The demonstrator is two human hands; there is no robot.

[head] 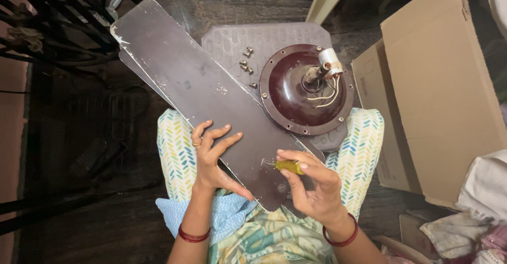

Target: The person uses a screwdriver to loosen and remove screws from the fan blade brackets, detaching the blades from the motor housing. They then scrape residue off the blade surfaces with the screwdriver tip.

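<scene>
Hiding screwdriver [289, 165] tip: right hand [311, 187]; second blade [138, 71] mostly covered.

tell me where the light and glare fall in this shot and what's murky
Head view: soft light from the right brightens the cardboard box; a mild sheen on the fan blade and motor housing; the left floor and black rack sink into shadow; both hands look sharp.

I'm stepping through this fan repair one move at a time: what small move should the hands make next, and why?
Probably bring the yellow-handled screwdriver tip down onto the near end of the brown fan blade. The right hand pinches the tool just above that end, the left hand steadies the blade, and loose screws lie beside the motor housing.
</scene>
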